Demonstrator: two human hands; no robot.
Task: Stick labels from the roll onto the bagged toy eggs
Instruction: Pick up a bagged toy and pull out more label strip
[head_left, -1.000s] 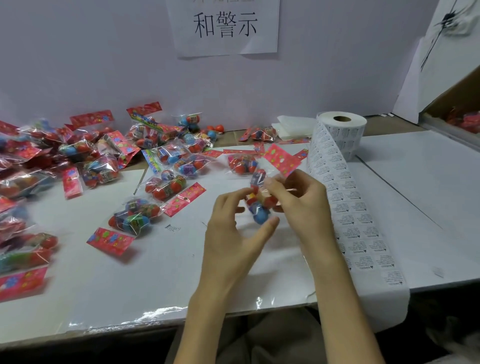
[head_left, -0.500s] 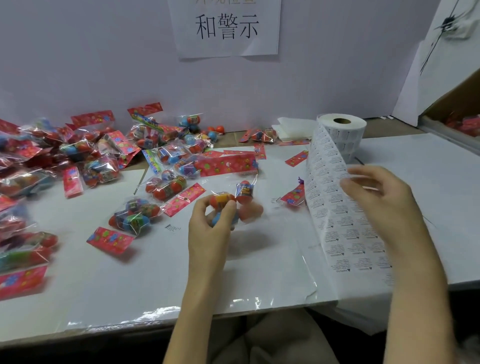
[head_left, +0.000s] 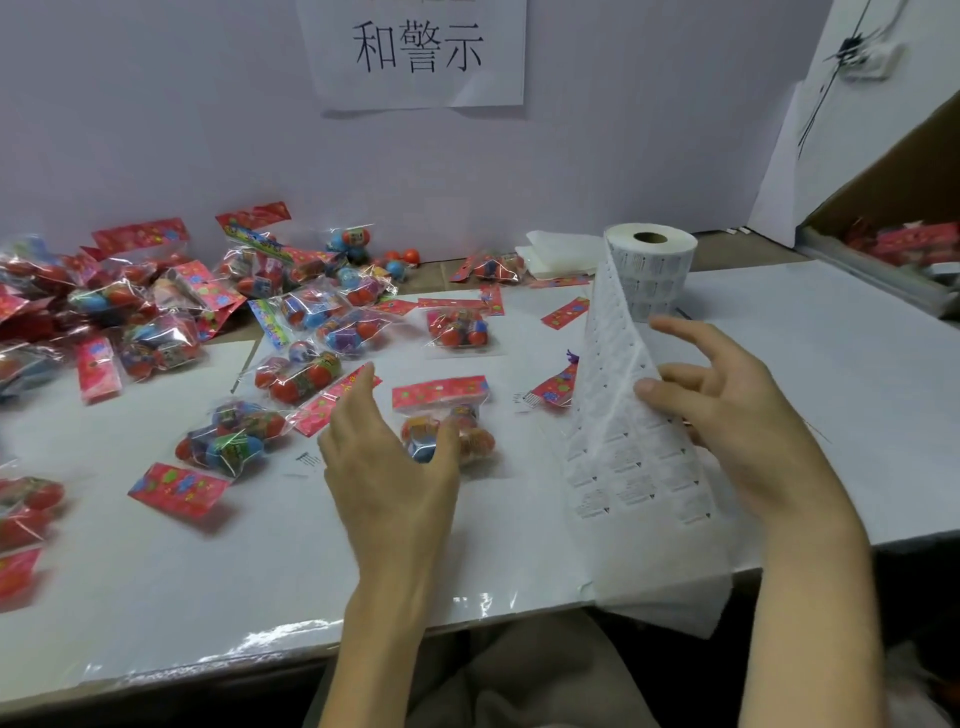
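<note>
A bag of toy eggs (head_left: 452, 421) with a red header card lies on the white table (head_left: 208, 571) in the middle. My left hand (head_left: 387, 467) hovers over its left side with relaxed, spread fingers, thumb near the eggs. The label roll (head_left: 657, 270) stands upright at the back right; its strip of labels (head_left: 618, 447) runs down over the table's front edge. My right hand (head_left: 727, 410) lifts that strip, thumb on its front and fingers behind it.
Several more bagged eggs (head_left: 228, 441) are heaped at the left and back. Loose red header cards (head_left: 563, 313) lie near the roll. A paper sign (head_left: 418, 52) hangs on the back wall. A cardboard box (head_left: 883, 234) sits at far right.
My left hand has put the bag down on the table and opened. My right hand left the bag, went to the label strip and now lifts it.
</note>
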